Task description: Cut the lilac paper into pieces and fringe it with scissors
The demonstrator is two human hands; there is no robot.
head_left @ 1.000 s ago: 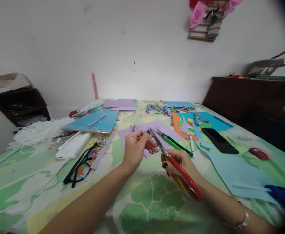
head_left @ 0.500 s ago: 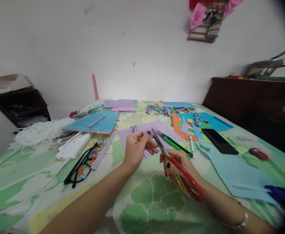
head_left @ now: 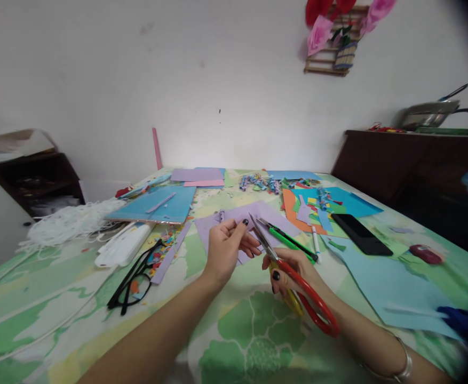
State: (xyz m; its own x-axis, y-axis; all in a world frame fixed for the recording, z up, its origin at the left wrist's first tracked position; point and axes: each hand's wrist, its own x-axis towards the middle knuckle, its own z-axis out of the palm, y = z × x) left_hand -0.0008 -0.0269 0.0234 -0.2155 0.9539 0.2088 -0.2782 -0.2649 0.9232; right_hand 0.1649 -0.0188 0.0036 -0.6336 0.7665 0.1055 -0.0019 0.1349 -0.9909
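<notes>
While your right hand (head_left: pixel 287 272) wraps the scissors (head_left: pixel 272 254) near their pivot, probably for close control, their tips sit just beside the thumb of your left hand (head_left: pixel 225 244). That hand hovers half-curled over the purple sheet (head_left: pixel 205 228), thumb lifted; cannot tell whether it pinches anything. Green cutter (head_left: pixel 288 240) lies beyond the blades, likely parked within easy reach.

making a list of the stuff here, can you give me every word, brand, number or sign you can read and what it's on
None can be read.
Scissors: no lettering I can make out.
Phone: dark screen, no text visible.
Pen, green tool: any print is too small or blurred.
</notes>
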